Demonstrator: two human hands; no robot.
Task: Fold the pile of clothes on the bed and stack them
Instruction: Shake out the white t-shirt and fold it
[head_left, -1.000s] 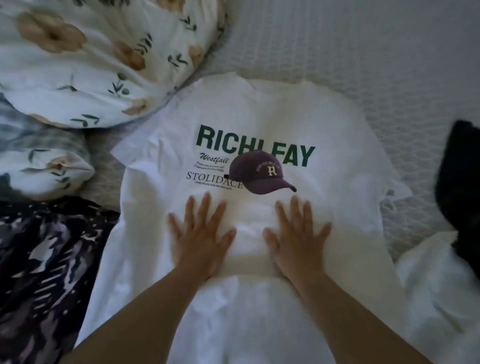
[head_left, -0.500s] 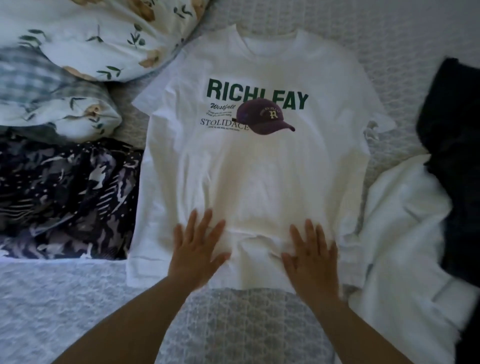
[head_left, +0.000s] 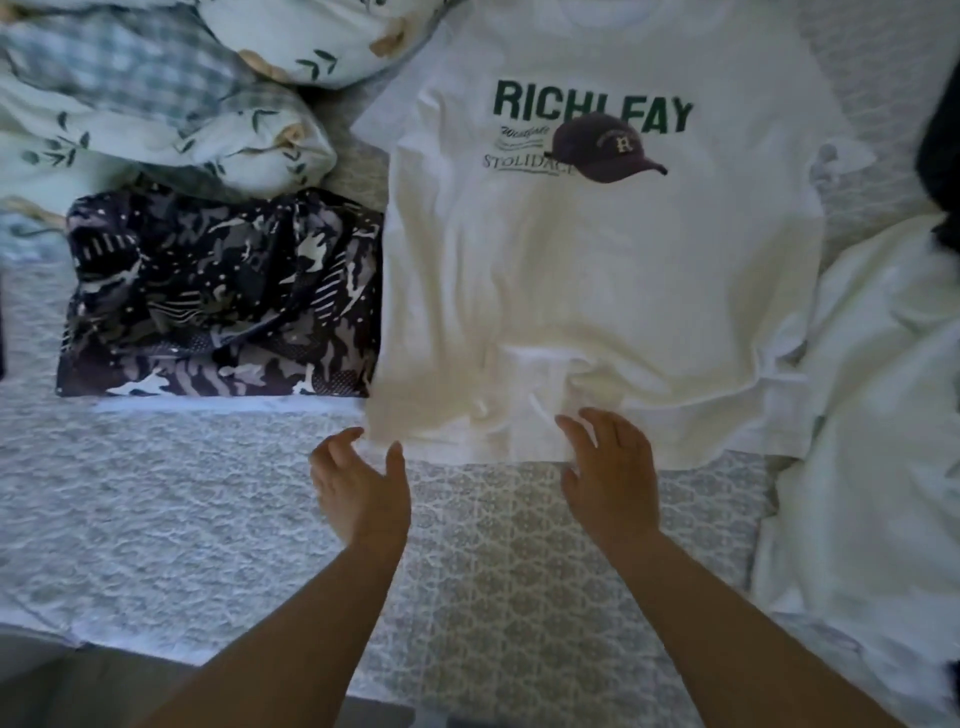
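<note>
In the middle of the pale quilted bed cover (head_left: 519, 545), a white cotton T-shirt with green lettering and a dark cap print (head_left: 597, 270), spread flat and face up. Down at its lower hem, left hand (head_left: 358, 483) off the cloth now, fingers loosely spread, gripping nothing; right hand (head_left: 613, 467) relaxed too, fingertips just over the hem. Half a second back, both palms pressed flat on the shirt. Smoothing seemingly done, first fold likely next. Just left, a folded dark patterned garment (head_left: 223, 296); right, a crumpled white garment (head_left: 872, 415), not yet folded.
</note>
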